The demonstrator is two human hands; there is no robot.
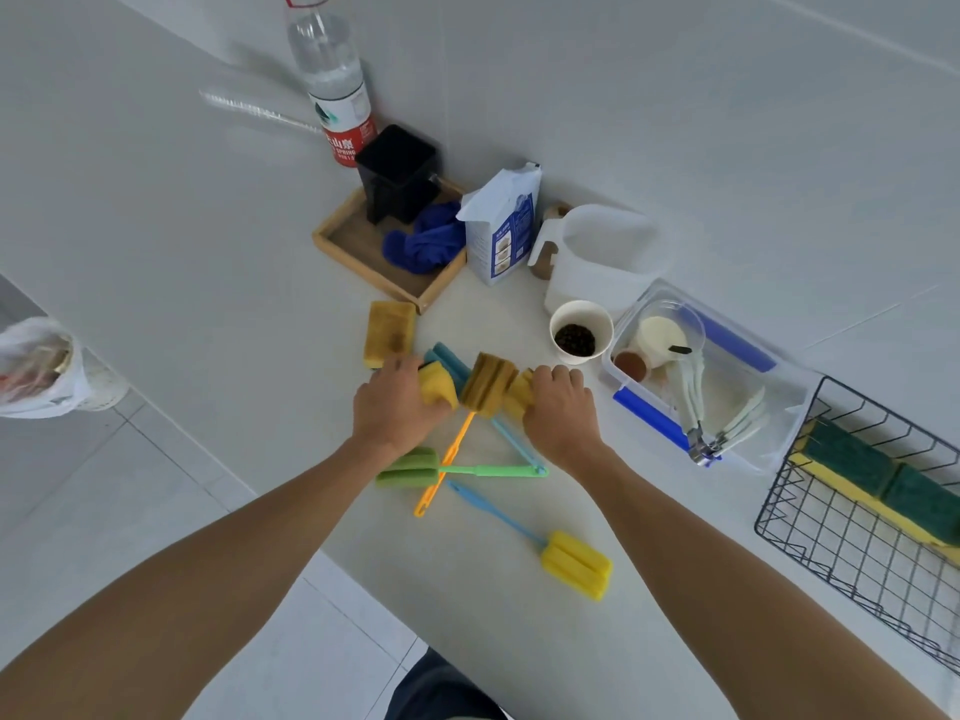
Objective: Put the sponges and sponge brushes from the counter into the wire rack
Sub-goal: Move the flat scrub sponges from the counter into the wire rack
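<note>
Reaching over the white counter [218,262], the left hand [397,407] curls its fingers around a yellow sponge [439,388]; the right hand [561,405] closes on another yellow sponge [518,393] (mostly hidden); a brown-topped sponge [488,384] stands between them; the green sponge brush [410,467] and yellow sponge brush [576,563] lie nearer; the wire rack [831,553], far right, holds green-topped sponges [883,470].

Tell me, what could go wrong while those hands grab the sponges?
1. The brush handles cross under the hands: the orange brush lies tangled with the green brush, so lifting one may drag the other.
2. The cup of dark bits stands close beside the right hand; a bump could spill it.
3. The left hand grips a yellow sponge loosely among others, so one might drop before reaching the rack.
</note>
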